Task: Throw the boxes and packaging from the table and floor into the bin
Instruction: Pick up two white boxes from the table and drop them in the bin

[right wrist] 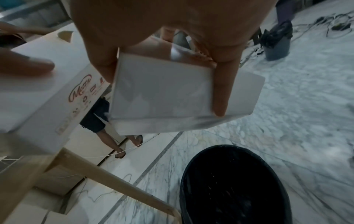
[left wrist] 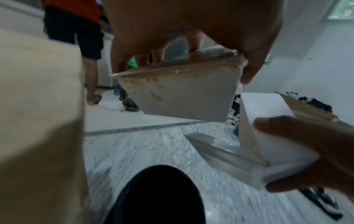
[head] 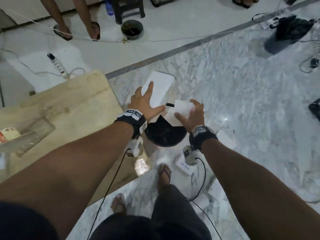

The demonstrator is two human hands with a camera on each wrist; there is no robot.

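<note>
Over the black bin (head: 164, 134) I hold two boxes. My left hand (head: 145, 103) grips a large white box (head: 161, 85) from above, fingers spread over its top and thumb hooked round its near edge; the left wrist view shows its underside (left wrist: 182, 94) above the bin's mouth (left wrist: 159, 197). My right hand (head: 192, 115) pinches a small white box (head: 181, 108) between thumb and fingers. In the right wrist view the small box (right wrist: 162, 94) hangs above the bin (right wrist: 233, 189), beside the large box (right wrist: 47, 91), which carries a red logo.
The wooden table (head: 69, 104) stands left of the bin, with clear packaging (head: 29, 135) on it. A white pack (head: 184, 168) and other white packaging (head: 226, 139) lie on the floor by my feet. Cables, a power strip (head: 58, 65), another person's feet (head: 78, 30) and a second bin (head: 284, 37) lie beyond.
</note>
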